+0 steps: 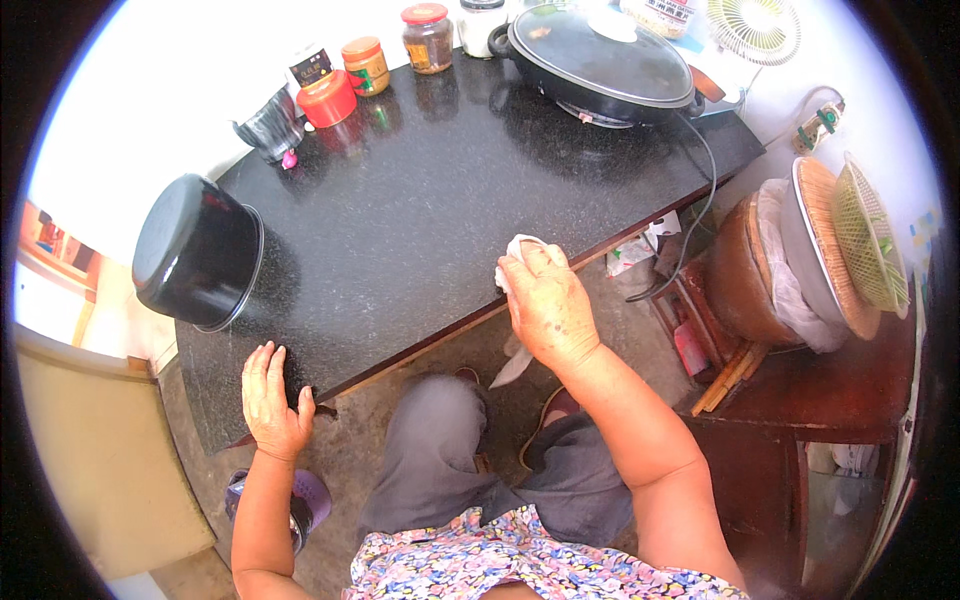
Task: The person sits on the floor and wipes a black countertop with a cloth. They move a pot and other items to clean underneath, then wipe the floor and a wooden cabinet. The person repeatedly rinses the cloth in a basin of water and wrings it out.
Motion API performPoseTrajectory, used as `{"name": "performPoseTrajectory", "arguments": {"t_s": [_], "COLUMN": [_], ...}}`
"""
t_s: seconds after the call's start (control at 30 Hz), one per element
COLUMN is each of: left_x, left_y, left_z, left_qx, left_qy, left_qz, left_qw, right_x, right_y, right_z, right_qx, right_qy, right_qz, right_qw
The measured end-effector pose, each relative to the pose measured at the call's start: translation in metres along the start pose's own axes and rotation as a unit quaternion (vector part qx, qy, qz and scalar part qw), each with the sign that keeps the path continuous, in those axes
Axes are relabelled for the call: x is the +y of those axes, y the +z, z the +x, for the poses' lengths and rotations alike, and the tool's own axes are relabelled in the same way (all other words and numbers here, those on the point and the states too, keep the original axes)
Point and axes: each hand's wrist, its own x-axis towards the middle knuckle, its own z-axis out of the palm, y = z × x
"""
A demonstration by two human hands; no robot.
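Bunched in my right hand [553, 300] is a white cloth [517, 367], pressed at the front edge of the black speckled countertop [405, 202]. A loose end of the cloth hangs below that edge. My left hand [271, 409] rests flat on the near left corner of the counter, fingers pointing away from me and thumb apart, holding nothing. Just beyond it a black pot [195, 251] lies turned over near the left side, its pale rim toward the counter.
An electric pan [600, 60] with a glass lid stands at the back right, its cord [709, 195] drooping over the edge. Several jars, including a red-lidded one [427, 37], line the wall. At right, a brown crock [742, 277] and baskets sit on a cabinet [832, 382].
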Motion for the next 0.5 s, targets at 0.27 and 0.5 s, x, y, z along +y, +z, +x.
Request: {"name": "performPoseTrajectory", "arguments": {"t_s": [0.27,0.5], "left_x": [0.001,-0.002], "left_y": [0.004,0.006], "left_z": [-0.001,-0.006], "left_qx": [0.018,0.011], "left_qy": [0.003,-0.001], "left_qz": [0.011,0.011], "left_qw": [1.000,1.000], "right_x": [-0.021,-0.023], "right_y": [0.017,0.008], "right_z": [0.005,0.013], "right_qx": [0.026,0.015], "right_qy": [-0.104,-0.118], "right_qz": [0.021,-0.012], "right_qw": [0.994,0.993]}}
